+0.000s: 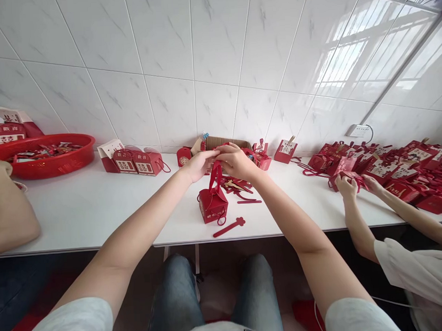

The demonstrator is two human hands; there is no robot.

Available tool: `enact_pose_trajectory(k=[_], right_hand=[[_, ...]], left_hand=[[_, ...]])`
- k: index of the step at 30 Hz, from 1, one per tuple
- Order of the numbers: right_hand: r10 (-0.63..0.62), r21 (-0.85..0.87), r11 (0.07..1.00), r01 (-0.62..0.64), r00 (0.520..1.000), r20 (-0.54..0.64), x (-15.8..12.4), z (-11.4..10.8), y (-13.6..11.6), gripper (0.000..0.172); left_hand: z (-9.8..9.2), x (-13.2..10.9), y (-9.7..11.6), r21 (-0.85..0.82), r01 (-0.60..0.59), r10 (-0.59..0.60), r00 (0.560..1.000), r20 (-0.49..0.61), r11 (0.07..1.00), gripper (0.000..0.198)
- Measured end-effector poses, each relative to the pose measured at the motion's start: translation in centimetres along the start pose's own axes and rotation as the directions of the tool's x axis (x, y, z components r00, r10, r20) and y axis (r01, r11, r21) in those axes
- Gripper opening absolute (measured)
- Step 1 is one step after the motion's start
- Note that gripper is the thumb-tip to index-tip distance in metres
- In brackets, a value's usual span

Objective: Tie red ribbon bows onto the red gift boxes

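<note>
A small red gift box (212, 206) with gold lettering and a cord loop stands upright on the table in front of me. From its top a red ribbon (216, 174) runs up taut to my fingers. My left hand (203, 164) and my right hand (237, 161) meet above the box, fingers closed around the ribbon's upper end; the exact grip is partly hidden. Nearer the table edge lies a red strip with a flower-shaped end (229, 227). Behind the box is a loose heap of red strips (238, 185).
A cardboard box (225, 143) sits against the tiled wall. To the left are red boxes (140, 161) and a red basin (56, 165) of small packets, with another person's arm (10, 213) beside it. At right, a co-worker's hands (348, 185) handle a box near many ribboned boxes (400, 167).
</note>
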State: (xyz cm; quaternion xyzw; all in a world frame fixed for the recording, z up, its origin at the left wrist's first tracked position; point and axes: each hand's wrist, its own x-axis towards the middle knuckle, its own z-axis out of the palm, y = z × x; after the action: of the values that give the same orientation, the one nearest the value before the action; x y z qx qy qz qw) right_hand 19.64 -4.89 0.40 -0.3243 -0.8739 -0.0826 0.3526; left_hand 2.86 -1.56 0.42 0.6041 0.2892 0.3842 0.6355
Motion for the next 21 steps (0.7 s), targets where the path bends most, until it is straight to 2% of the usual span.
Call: enact_pose_trajectory(k=[5,8,11,14,16,18,19,20,21], right_hand=[[0.006,0.024,1.000,-0.005,0.999,-0.045,-1.0,0.4,0.4,0.028],[0.082,0.016,0.997,-0.081,0.995,-0.062,-1.3,0.3,0.2,0.027],[0.179,0.036,0.984,-0.176,0.981,-0.071,-1.6,0.3,0.0,0.025],[0.236,0.145,0.964,-0.223,0.969,-0.079,-3.3,0.5,0.4,0.022],[0.295,0.230,0.934,-0.273,0.953,-0.070,-5.8,0.8,1.2,0.021],[0.410,0.306,0.872,-0.382,0.911,-0.033,-9.3,1.1,2.2,0.017],[0.505,0.347,0.811,-0.471,0.863,-0.006,-11.3,1.3,2.7,0.015],[0.612,0.380,0.727,-0.572,0.791,0.020,-13.4,1.5,3.1,0.014],[0.666,0.383,0.681,-0.625,0.745,0.031,-15.3,1.7,3.5,0.016]], left_hand=[[0.1,0.0,-0.1,-0.038,0.001,-0.003,0.998,-0.060,0.999,0.014],[0.0,0.0,-0.2,-0.076,0.018,-0.025,0.995,-0.093,0.997,0.011],[-0.2,0.0,-0.4,-0.044,0.025,-0.029,0.995,-0.098,0.999,0.019],[-1.2,-0.3,-1.0,0.012,-0.010,0.012,0.993,-0.113,1.000,0.023],[-2.8,-0.8,-1.7,0.050,0.003,0.006,0.983,-0.185,0.999,0.025],[-5.3,-1.8,-2.8,0.099,0.079,-0.043,0.946,-0.321,0.992,0.029],[-6.6,-2.5,-3.5,0.128,0.141,-0.076,0.906,-0.417,0.982,0.030],[-8.0,-3.3,-4.3,0.140,0.183,-0.096,0.875,-0.475,0.973,0.029],[-9.2,-4.1,-5.2,0.148,0.217,-0.109,0.843,-0.527,0.965,0.029]])
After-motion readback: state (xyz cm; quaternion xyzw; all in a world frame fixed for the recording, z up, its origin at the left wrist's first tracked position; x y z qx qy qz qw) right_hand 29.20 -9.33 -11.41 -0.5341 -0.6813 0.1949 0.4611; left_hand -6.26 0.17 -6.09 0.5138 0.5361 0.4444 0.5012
